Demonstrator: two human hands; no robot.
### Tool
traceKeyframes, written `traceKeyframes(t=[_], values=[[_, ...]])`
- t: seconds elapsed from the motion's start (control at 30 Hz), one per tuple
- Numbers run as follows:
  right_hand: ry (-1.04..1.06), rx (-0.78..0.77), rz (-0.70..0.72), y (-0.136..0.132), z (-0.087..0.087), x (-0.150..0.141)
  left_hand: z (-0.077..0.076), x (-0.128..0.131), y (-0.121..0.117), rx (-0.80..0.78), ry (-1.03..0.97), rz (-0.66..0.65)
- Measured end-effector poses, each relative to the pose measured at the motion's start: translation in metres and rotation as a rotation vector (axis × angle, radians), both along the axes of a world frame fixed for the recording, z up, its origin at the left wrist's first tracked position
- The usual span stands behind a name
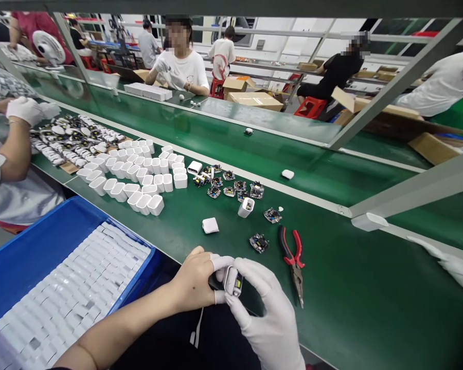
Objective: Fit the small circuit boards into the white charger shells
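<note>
Casing [229, 280], white, rounded, prob. plastic, btwn fabric-covered fingers [256, 276]

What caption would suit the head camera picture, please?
Left hand and gloved right hand hold a small white electronic part near red-handled pliers.

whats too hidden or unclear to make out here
Head view: far side of the held white housing, hidden by its own body, the left hand and right hand.
Head view: left end of the blue bin, cut off by the picture edge.
Head view: markings on the loose circuit boards, too small.
</note>
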State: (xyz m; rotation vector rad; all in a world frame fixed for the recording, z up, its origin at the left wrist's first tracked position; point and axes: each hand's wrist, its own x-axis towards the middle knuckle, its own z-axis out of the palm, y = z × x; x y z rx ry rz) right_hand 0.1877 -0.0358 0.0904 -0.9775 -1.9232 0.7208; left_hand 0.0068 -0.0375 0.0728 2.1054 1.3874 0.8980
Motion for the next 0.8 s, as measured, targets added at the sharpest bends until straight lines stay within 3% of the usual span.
traceKeyframes(t=[0.13, 0.2, 0.4, 0.8], values=[[0.167, -0.277, -0.027, 0.000, -0.007, 0.006, -0.004, 0.000, 0.005, -0.082, 0.096, -0.008], [0.179, -0.324, -0.080, 0.001, -0.014, 0.009, -0.006, 0.001, 0.007, -0.097, 0.102, -0.005], [0.086, -0.164, 0.021, 0.007, -0.023, 0.010, -0.008, 0.000, 0.008, -0.143, 0.074, -0.026], [-0.006, -0.101, 0.022, 0.017, -0.016, 0.007, -0.006, 0.000, 0.009, -0.160, 0.031, -0.038]])
